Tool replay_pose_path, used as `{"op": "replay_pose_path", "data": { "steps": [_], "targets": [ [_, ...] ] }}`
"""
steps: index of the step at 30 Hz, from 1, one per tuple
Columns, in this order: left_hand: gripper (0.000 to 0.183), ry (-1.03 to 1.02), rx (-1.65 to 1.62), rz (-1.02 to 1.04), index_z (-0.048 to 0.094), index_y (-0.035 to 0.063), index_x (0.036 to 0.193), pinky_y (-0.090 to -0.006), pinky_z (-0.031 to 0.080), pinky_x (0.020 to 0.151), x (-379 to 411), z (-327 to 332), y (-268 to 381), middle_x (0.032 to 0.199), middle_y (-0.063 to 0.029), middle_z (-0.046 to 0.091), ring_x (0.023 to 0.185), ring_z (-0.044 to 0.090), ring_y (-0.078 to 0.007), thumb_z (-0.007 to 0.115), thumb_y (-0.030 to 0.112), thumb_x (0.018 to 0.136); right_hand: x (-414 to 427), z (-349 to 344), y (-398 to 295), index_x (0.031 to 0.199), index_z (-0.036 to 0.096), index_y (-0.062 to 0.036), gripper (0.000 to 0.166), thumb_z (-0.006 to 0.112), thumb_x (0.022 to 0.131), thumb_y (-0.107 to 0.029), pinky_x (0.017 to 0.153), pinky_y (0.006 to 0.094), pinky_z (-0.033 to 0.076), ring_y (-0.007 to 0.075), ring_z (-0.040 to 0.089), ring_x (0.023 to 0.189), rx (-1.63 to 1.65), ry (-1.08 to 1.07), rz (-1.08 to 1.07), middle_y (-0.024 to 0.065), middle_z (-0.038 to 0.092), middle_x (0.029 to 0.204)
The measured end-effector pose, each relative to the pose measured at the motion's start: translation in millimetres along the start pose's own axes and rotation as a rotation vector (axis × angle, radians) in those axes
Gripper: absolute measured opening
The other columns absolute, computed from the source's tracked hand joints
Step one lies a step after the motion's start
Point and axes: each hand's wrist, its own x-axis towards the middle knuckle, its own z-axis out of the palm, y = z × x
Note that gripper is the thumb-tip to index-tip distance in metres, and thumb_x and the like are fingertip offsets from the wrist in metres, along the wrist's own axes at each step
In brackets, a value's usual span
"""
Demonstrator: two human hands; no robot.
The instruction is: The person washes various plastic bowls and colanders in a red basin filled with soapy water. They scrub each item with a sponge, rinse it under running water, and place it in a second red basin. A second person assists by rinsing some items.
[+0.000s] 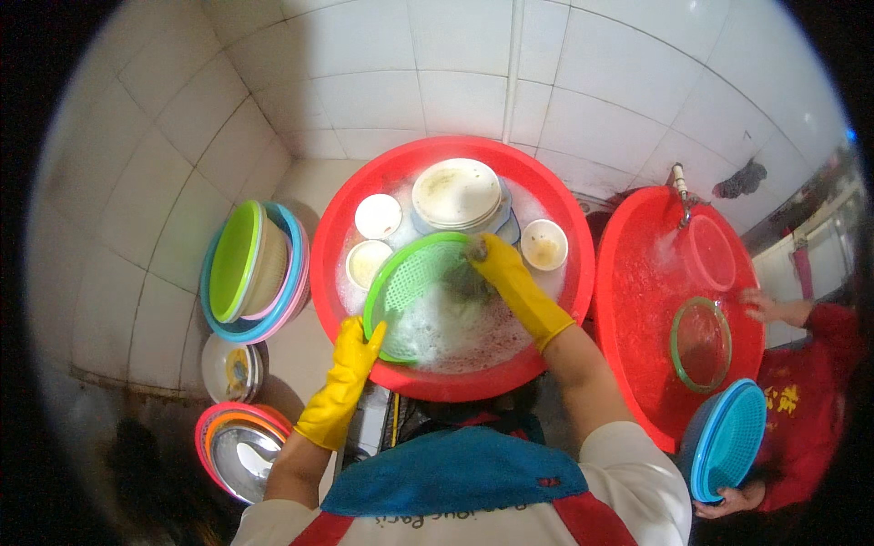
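Both my hands wear yellow rubber gloves. My left hand [349,368] grips the near-left rim of a green perforated plastic basket [403,290], which lies tilted in the suds of a big red plastic tub [450,389]. My right hand [493,263] is at the basket's far-right side, closed around a dark, blurred scrubber [471,278]. Foam hides part of the basket. Behind it, a stack of white plates [456,192] rests on bluish dishes. White bowls stand to the left [377,216] and right [544,244].
On the left are stacked colored basins [235,263], plates [229,368] and a metal bowl [246,461] with a white spoon. At right, water runs from a tap [684,205] into another red tub [614,327]. A co-worker [795,416] there holds blue baskets [734,440]. Tiled walls stand behind.
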Motion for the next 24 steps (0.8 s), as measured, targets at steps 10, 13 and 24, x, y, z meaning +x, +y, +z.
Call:
{"op": "replay_pose_path", "data": {
  "steps": [10, 13, 24],
  "targets": [
    [0.019, -0.158, -0.094, 0.034, 0.05, 0.0046, 0.067, -0.0403, 0.039, 0.055, 53, -3, 46, 0.064, -0.0163, 0.05, 0.061, 0.049, -0.0368, 0.063, 0.016, 0.074, 4, -14, -43, 0.112, 0.055, -0.0135, 0.036, 0.058, 0.079, -0.03, 0.08, 0.0371, 0.046, 0.0315, 0.057, 0.092, -0.154, -0.028, -0.129, 0.0142, 0.059, 0.103],
    [0.02, -0.027, -0.109, 0.164, 0.047, 0.0053, 0.064, -0.0365, 0.037, 0.054, 21, -3, 26, 0.061, -0.0131, 0.048, 0.057, 0.048, -0.0292, 0.064, 0.01, 0.073, -8, 30, 70, 0.116, 0.052, -0.0139, 0.035, 0.051, 0.082, -0.02, 0.08, 0.0398, 0.046, 0.0337, 0.056, 0.094, 0.007, 0.177, -0.161, 0.0127, 0.057, 0.109],
    [0.015, -0.205, 0.272, 0.979, 0.052, 0.0084, 0.072, -0.0406, 0.046, 0.067, 67, -21, -20, 0.084, -0.0103, 0.057, 0.082, 0.057, -0.0311, 0.061, 0.013, 0.061, -71, -27, 45, 0.128, 0.04, -0.0187, 0.049, 0.052, 0.081, -0.017, 0.083, 0.0532, 0.043, 0.0371, 0.048, 0.109, -0.771, -0.335, 0.035, 0.0152, 0.042, 0.127]
  ]
}}
